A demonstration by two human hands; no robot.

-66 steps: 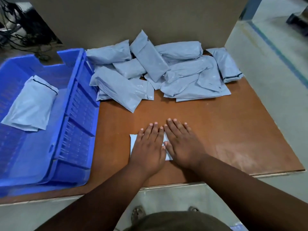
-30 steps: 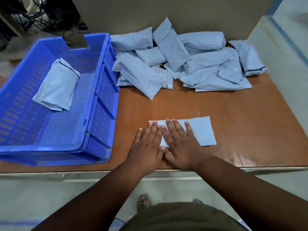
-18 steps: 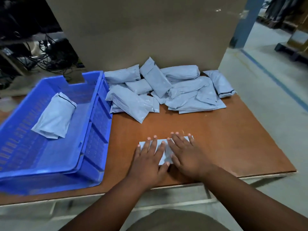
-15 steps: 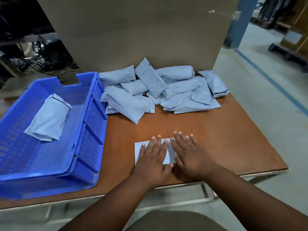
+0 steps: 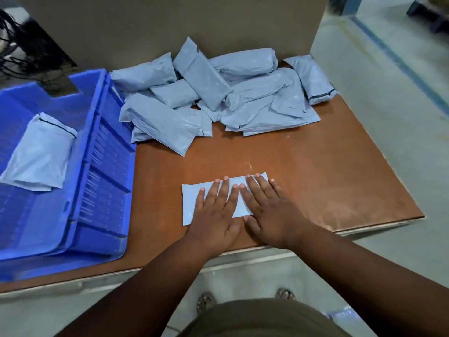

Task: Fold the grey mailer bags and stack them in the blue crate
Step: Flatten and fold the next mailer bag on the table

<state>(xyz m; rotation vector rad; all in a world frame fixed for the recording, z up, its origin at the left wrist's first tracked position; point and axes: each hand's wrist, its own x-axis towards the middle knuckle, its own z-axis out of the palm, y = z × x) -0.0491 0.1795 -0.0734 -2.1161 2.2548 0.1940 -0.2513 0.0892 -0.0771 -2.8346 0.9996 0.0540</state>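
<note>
Brown counter [image 5: 303, 166]. Blue crate [image 5: 102, 181] at left edge, one folded mailer bag [image 5: 40, 154] inside. Pile of mailer bags [image 5: 213, 93] along far edge. Flat mailer bag [image 5: 189, 200] near front edge, pressed by left hand [image 5: 216, 215] and right hand [image 5: 272, 212]; each grip wide, fingers straight.

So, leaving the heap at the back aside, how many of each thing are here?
Blue crate: 1
Grey mailer bags: 2, bag in the crate and bag under the hands
Hands: 2, left hand, right hand
Total: 5
</note>
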